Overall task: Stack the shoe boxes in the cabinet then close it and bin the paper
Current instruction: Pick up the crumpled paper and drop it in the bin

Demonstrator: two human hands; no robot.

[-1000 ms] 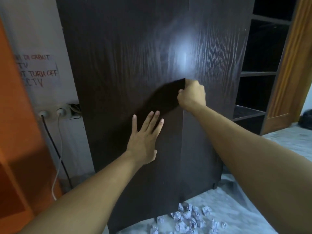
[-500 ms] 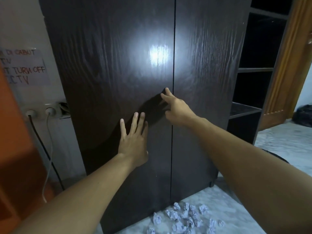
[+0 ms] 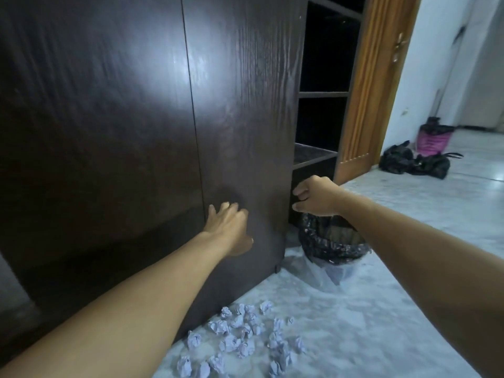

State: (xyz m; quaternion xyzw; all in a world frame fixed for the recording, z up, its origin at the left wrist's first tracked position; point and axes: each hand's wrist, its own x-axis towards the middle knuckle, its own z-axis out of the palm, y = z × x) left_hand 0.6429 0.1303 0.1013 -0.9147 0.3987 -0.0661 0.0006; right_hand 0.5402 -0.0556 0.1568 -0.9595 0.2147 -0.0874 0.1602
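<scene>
In front of both hands stands the tall dark brown wood-grain cabinet (image 3: 122, 132), its two doors shut flush with only a thin seam between them. The left hand (image 3: 230, 230) lies against the lower part of the right-hand door, just right of that seam; its fingers are loosely bent and grip nothing, though whether the palm presses the panel or merely hovers close cannot be told. The right hand (image 3: 316, 196) hangs in the air past the cabinet's right edge, well apart from the left, fingers and thumb loosely curled around nothing. Directly beneath the right hand sits a round bin lined with a black plastic bag (image 3: 334, 241), tucked against the cabinet's corner on the pale marbled floor (image 3: 381, 309). Below and between the two forearms, a scatter of crumpled pale lilac paper balls (image 3: 245, 336) lies on the floor near the cabinet's foot. Behind the right hand are the dark open shelves (image 3: 321, 91) and, beyond them, an orange-brown wooden door (image 3: 373, 77). Farther right, black bags (image 3: 414, 162) rest on the floor. The shoe boxes are not visible behind the shut doors.
</scene>
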